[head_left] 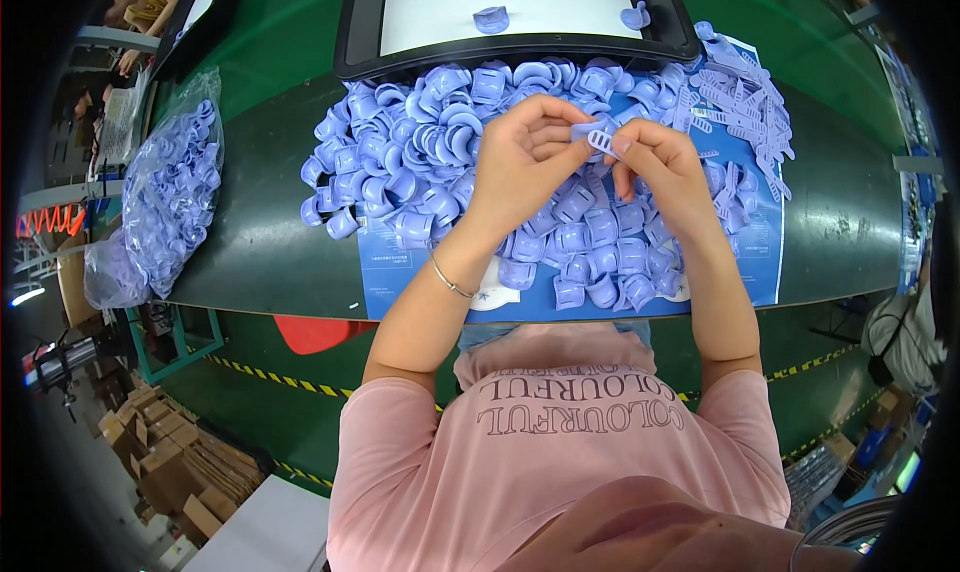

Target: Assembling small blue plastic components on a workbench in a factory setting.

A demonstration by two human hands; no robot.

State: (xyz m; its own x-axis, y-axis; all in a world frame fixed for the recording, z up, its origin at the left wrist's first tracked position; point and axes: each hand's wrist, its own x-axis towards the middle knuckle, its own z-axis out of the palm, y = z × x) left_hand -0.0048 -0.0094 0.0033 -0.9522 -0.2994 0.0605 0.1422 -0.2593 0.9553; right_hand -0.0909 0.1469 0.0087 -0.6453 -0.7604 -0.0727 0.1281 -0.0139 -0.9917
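Observation:
Both of my hands meet above a heap of lavender-blue plastic parts. Between the fingertips is a small slotted plastic strap [601, 140], with a bit of a curved plastic piece [582, 129] beside it. My left hand [530, 162] pinches the curved piece, its fingers bent. My right hand [662, 164] has thumb and forefinger closed on the strap's right end. How the two parts join is hidden by the fingers. Under and left of the hands lie many loose curved pieces [385, 157]. Nearer me, more rounded pieces [600, 230] spread out. Loose slotted straps [745, 102] are heaped at right.
A blue printed sheet [385, 277] lies under the parts on the dark table [270, 222]. Behind them stands a black-rimmed tray [520, 44] with a white bottom and two pieces inside. At left is a clear bag of parts [175, 192]. A red seat [315, 334] shows below the table edge.

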